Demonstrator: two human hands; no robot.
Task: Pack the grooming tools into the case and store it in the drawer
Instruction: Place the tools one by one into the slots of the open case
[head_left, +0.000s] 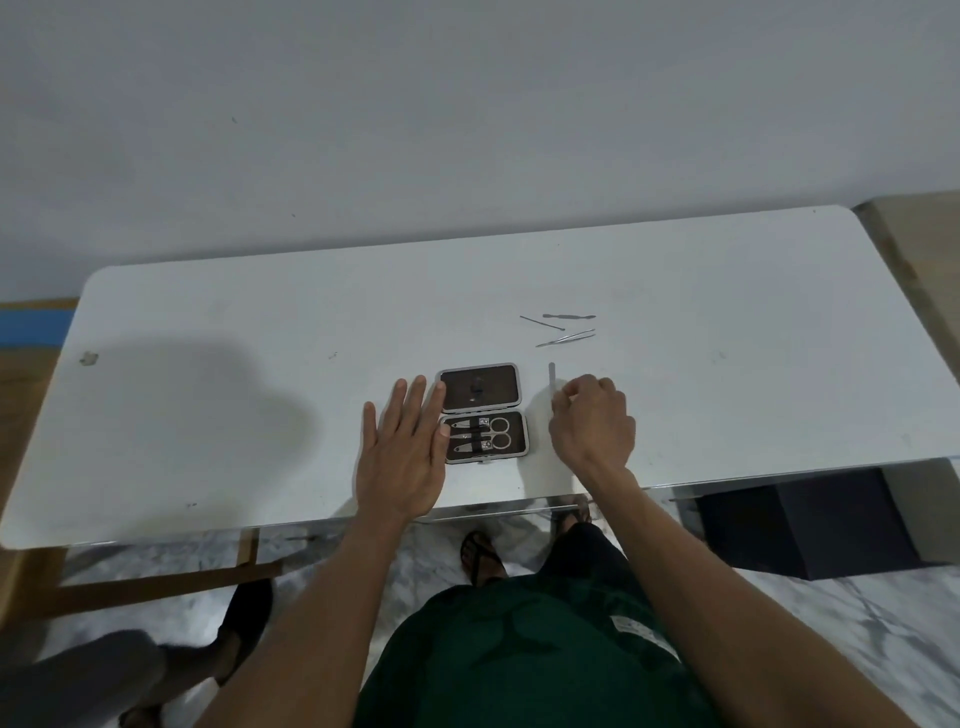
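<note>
At the frame's centre, the flat left hand (402, 457) is lying released on the white rounded table (208, 415), fingertips touching the open brown grey-rimmed case (483, 410). Its lower half is holding silver scissors (496, 434) and two clippers (467, 436); any lettering is unreadable. Just right, the right hand (592, 421) is pinching a thin grey file (551, 384). Three slim metal tools (566, 327) are lying beyond it.

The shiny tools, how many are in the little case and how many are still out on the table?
In the open case: 3, namely scissors and two clippers.
Loose on the white table: 3, namely thin pick, double-ended pusher, tweezers.
At the right hand: 1, a nail file.
Total: 7 tools.
</note>
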